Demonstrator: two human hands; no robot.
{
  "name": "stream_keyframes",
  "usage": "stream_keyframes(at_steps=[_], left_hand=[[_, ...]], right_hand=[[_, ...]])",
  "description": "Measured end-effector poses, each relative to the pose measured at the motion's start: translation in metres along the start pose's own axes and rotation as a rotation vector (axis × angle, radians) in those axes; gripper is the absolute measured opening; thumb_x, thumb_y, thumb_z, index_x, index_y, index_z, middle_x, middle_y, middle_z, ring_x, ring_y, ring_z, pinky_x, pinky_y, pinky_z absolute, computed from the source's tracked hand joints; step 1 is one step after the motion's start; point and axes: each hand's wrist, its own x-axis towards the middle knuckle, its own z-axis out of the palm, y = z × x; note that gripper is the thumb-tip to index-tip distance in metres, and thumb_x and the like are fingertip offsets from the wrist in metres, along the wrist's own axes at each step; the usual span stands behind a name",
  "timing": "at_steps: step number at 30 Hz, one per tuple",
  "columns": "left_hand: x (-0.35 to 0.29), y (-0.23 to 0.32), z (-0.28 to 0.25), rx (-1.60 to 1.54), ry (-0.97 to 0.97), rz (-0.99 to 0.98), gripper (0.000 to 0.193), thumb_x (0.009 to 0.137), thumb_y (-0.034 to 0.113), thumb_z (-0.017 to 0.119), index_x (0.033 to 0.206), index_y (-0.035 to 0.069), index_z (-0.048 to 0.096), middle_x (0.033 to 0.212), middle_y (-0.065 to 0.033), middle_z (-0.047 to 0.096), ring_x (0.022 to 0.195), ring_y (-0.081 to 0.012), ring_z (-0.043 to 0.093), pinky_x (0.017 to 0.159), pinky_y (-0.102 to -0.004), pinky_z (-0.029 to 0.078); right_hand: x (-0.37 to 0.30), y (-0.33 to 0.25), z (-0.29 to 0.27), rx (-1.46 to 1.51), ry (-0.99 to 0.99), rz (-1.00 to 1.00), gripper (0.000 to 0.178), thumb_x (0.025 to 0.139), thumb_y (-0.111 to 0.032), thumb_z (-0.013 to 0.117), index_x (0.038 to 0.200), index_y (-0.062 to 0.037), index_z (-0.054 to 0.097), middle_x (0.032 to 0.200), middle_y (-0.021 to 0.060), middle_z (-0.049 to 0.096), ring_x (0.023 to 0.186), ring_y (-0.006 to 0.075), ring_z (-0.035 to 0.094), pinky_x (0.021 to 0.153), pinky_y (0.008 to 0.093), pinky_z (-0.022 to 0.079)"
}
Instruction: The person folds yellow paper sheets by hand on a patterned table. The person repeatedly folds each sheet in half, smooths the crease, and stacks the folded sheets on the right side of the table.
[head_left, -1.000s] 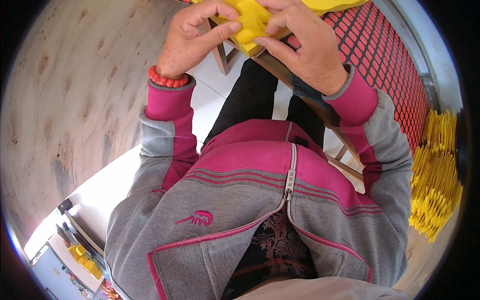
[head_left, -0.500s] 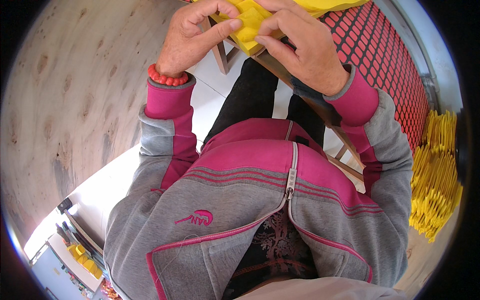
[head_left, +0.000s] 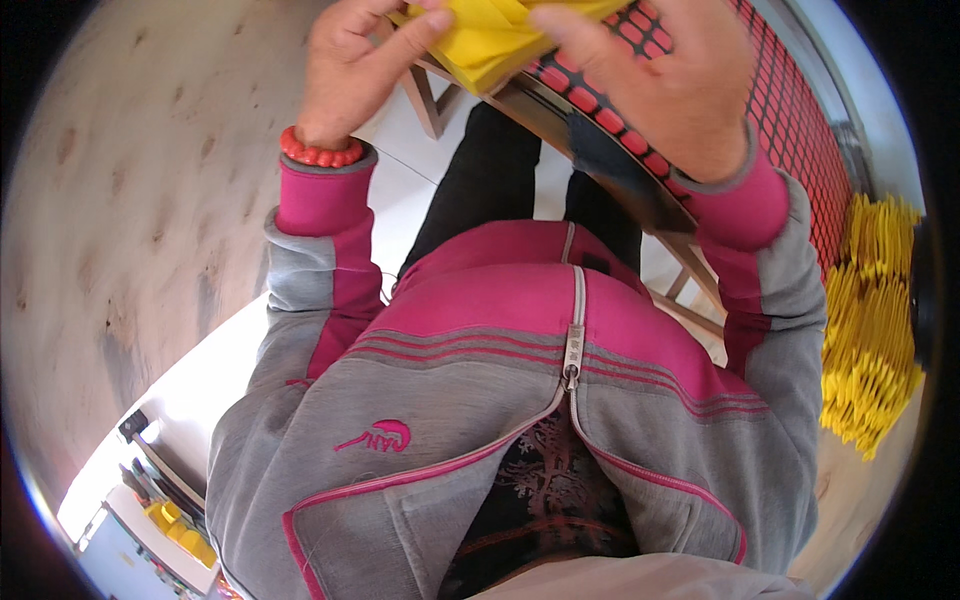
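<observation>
A folded piece of bright yellow sheet material (head_left: 490, 40) with overlapping creased layers is at the top of the view, partly cut off. My left hand (head_left: 360, 70), with a red beaded bracelet (head_left: 320, 150) on the wrist, pinches its left edge between thumb and fingers. On the other side is my right hand (head_left: 670, 85), smeared by motion, its thumb reaching to the right part of the yellow piece. The right fingers run past the top edge, so their grip is hidden.
Beneath the yellow piece is a wood-framed bench (head_left: 540, 115) with a red and black patterned cover (head_left: 800, 150). A large wooden board (head_left: 150, 200) fills the left. Several yellow folded pieces (head_left: 870, 320) are stacked at the far right. A shelf with yellow items (head_left: 180, 530) stands lower left.
Both hands and the yellow piece have shifted up and slightly left in view. My right hand has moved right, away from the left, and more of the red and black cover shows between.
</observation>
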Motion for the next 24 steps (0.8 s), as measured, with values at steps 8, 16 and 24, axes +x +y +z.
stream_keyframes(at_steps=[8, 16, 24], left_hand=[[0.000, -0.011, 0.016, -0.228, 0.161, -0.016, 0.006, 0.101, 0.005, 0.062, 0.105, 0.007, 0.058, 0.092, 0.0068, 0.057, 0.081, -0.0018, 0.051, 0.071, -0.0178, 0.039], [0.001, -0.002, 0.021, -0.185, 0.210, -0.028, 0.006, 0.102, 0.002, 0.060, 0.106, 0.006, 0.057, 0.091, 0.0060, 0.058, 0.081, -0.0015, 0.052, 0.071, -0.0172, 0.040], [0.001, -0.012, 0.015, -0.163, 0.230, -0.041, 0.012, 0.099, 0.002, 0.067, 0.108, 0.003, 0.060, 0.099, 0.0017, 0.065, 0.092, -0.0053, 0.059, 0.084, -0.0207, 0.045]], right_hand=[[-0.122, -0.093, -0.024, 0.293, -0.664, 0.429, 0.018, 0.085, -0.010, 0.077, 0.098, -0.0043, 0.065, 0.112, 0.0133, 0.071, 0.097, 0.0276, 0.070, 0.083, 0.0369, 0.056], [-0.255, -0.028, -0.013, -0.645, -0.700, 0.735, 0.029, 0.089, -0.015, 0.073, 0.114, -0.0037, 0.065, 0.111, 0.0129, 0.069, 0.104, 0.0324, 0.067, 0.087, 0.0412, 0.053], [-0.229, -0.034, -0.017, -0.412, -0.632, 0.871, 0.025, 0.087, -0.016, 0.074, 0.105, -0.0032, 0.064, 0.102, 0.0185, 0.066, 0.102, 0.0363, 0.065, 0.085, 0.0469, 0.052]])
